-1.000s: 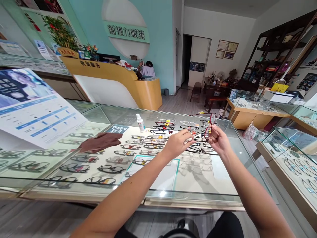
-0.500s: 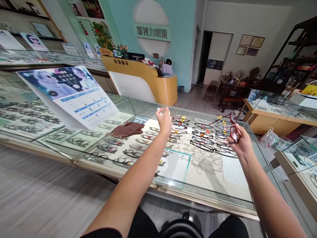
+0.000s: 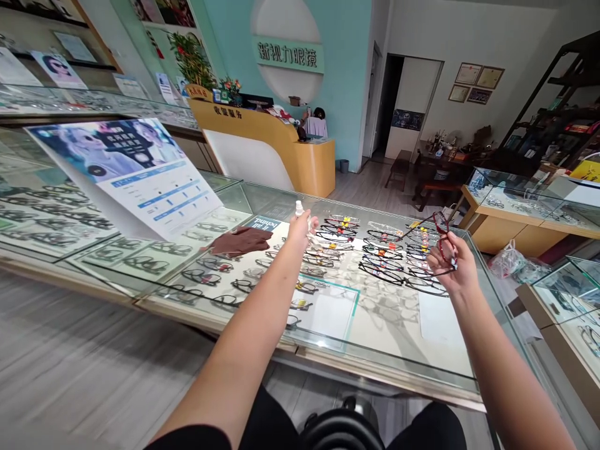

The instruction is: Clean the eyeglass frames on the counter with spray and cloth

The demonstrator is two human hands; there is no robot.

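Observation:
My left hand (image 3: 301, 229) is closed around a small white spray bottle (image 3: 299, 206), whose nozzle end sticks up above the fingers; the rest of the bottle is mostly covered. In my right hand (image 3: 454, 262) is a pair of dark red eyeglasses (image 3: 442, 224), pinched at the frame and raised above the glass counter (image 3: 389, 369), one temple pointing left. A crumpled brown cloth (image 3: 241, 242) lies on the glass to the left of my left hand. Under the glass, rows of eyeglass frames (image 3: 382, 253) show between my two hands.
A tent-shaped desk calendar (image 3: 154, 194) stands on the counter at the left. Beyond the display case is a yellow and white reception desk (image 3: 281, 150) with a person (image 3: 317, 125) behind it. More glass cases (image 3: 525, 219) stand at the right.
My left hand has shifted slightly left and turned, so the bottle's white top now shows upright. The red eyeglasses have tilted a little in my right hand.

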